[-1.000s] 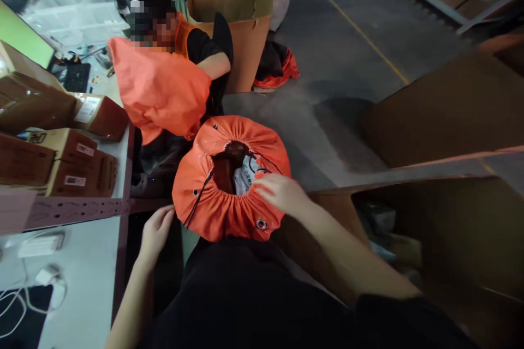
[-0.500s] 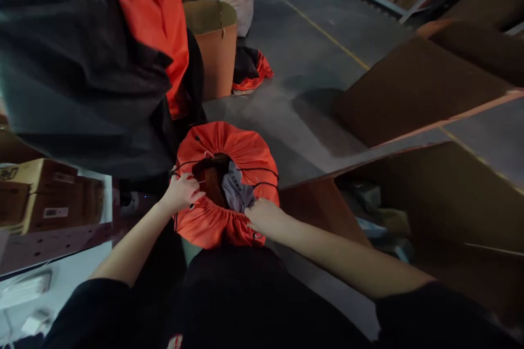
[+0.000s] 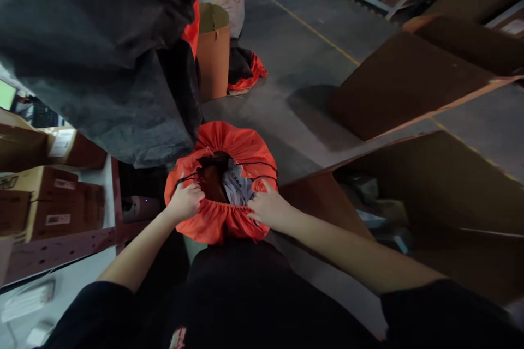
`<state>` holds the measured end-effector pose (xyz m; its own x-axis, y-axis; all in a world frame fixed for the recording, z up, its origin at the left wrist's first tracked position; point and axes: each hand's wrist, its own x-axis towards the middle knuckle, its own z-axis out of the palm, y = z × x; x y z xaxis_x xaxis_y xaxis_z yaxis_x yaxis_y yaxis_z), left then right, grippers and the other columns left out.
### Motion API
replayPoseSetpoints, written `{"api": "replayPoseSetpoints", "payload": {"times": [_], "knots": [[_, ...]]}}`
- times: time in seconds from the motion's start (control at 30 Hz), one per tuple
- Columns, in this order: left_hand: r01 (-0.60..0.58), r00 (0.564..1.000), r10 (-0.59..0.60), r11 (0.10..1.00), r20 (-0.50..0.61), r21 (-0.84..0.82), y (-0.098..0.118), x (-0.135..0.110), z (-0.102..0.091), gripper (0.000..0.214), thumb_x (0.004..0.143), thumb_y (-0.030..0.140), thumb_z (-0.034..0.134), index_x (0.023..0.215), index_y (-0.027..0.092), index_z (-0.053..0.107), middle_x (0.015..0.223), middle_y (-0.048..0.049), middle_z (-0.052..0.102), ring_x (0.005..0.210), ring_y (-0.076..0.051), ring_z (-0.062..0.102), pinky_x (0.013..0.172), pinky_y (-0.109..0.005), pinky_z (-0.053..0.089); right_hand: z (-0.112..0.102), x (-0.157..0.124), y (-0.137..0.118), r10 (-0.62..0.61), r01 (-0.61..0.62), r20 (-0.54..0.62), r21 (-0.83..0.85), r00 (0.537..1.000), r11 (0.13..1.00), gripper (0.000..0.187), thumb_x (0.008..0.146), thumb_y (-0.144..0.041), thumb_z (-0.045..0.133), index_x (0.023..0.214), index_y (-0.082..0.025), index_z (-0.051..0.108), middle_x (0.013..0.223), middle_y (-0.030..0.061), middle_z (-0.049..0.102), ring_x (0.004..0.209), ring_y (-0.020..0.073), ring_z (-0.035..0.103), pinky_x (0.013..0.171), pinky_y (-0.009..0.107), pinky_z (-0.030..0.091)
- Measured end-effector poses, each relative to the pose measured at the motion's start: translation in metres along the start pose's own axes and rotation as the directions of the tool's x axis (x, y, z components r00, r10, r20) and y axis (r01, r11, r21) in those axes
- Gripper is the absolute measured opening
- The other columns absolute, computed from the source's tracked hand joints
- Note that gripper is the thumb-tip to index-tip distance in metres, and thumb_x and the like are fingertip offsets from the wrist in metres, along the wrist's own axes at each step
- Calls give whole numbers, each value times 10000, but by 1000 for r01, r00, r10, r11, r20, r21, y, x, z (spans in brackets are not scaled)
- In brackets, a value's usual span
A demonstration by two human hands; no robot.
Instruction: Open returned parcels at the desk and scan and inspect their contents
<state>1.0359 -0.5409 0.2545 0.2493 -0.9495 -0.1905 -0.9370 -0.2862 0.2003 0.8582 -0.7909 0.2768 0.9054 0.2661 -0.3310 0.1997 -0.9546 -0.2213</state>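
An orange drawstring bag stands in front of my body with its gathered mouth partly open. My left hand is closed on the left side of the rim, by the black cord. On the right side of the rim, my right hand grips the orange cloth near another stretch of black cord. Inside the bag lie a grey plastic package with dark print and a brown item whose kind I cannot make out. The lower part of the bag is hidden.
A large black and orange bag hangs at upper left. Left of me, cartons sit on a shelf. An open cardboard box with packages stands at right. Beyond are a tall carton and a black-orange bundle on the floor.
My left hand has closed on the rim and pulled it slightly outward. My right hand has shifted a little up along the rim. The large black bag shows further right and lower.
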Motion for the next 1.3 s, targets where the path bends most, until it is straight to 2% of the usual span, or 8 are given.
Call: {"api": "replayPoseSetpoints", "payload": {"times": [0.27, 0.43, 0.57, 0.7, 0.8, 0.9, 1.07, 1.3], "knots": [[-27, 997, 28, 1000, -65, 15, -54, -5, 8, 282, 884, 53, 425, 794, 188, 655, 938, -87, 724, 1126, -249, 649, 1131, -526, 386, 6, -15, 9, 42, -41, -41, 24, 998, 999, 297, 963, -448, 627, 987, -165, 709, 901, 74, 739, 924, 257, 675, 1070, 510, 344], [40, 998, -40, 999, -40, -18, -57, 7, 11, 276, 849, 40, 445, 807, 189, 674, 972, -77, 738, 1099, -253, 664, 1167, -565, 342, 5, -23, 13, 13, -11, -16, 99, 1000, 995, 262, 955, -409, 649, 959, -156, 717, 909, 84, 740, 929, 256, 662, 1070, 495, 331], [177, 984, -178, 984, -22, -36, -13, 17, 9, 253, 831, 44, 454, 837, 146, 685, 973, -148, 732, 1201, -369, 606, 1082, -658, 374, -21, -4, 34, 1, 24, -93, 272, 996, 962, 233, 992, -366, 589, 957, -183, 730, 930, 66, 748, 919, 223, 651, 1050, 429, 363], [98, 994, -92, 990, 54, -106, 51, 22, 8, 190, 801, 71, 533, 846, 175, 685, 889, -94, 725, 1071, -324, 647, 1091, -618, 374, -58, 76, 66, 165, -73, -292, 303, 942, 950, 322, 1035, -307, 459, 1258, -183, 655, 1282, 109, 679, 1170, 232, 582, 1051, 371, 400], [-21, 992, 44, 981, 117, -194, 84, 22, 0, 104, 800, 111, 584, 808, 187, 654, 782, -45, 690, 825, -215, 657, 1037, -436, 456, -61, 155, 78, 257, -225, -170, 186, 951, 956, 606, 955, -273, 572, 1532, -176, 415, 1569, 159, 438, 1384, 305, 425, 1118, 448, 374], [18, 988, 25, 961, 152, -275, 100, 22, -13, 53, 838, 195, 604, 876, 189, 639, 851, -55, 693, 792, -205, 646, 832, -346, 505, -45, 210, 83, 290, -280, -61, 131, 955, 951, 707, 881, -156, 596, 1555, -176, 385, 1593, 206, 388, 1385, 381, 419, 1096, 571, 375], [173, 966, -118, 957, 232, -232, 111, 14, -18, 195, 886, 355, 642, 812, 175, 636, 782, -65, 689, 743, -222, 653, 771, -371, 484, -37, 239, 118, 274, -267, -54, 112, 960, 957, 522, 945, -135, 431, 1451, -205, 537, 1432, 190, 578, 1314, 344, 500, 1071, 551, 396], [358, 924, -339, 930, 177, -89, 151, -6, -21, 201, 852, 337, 688, 744, 188, 607, 708, -40, 654, 706, -233, 628, 755, -395, 485, -45, 258, 146, 205, -200, -11, 171, 979, 965, 413, 928, -288, 554, 1322, -321, 672, 1382, 65, 651, 1210, 277, 611, 971, 373, 489]]}}
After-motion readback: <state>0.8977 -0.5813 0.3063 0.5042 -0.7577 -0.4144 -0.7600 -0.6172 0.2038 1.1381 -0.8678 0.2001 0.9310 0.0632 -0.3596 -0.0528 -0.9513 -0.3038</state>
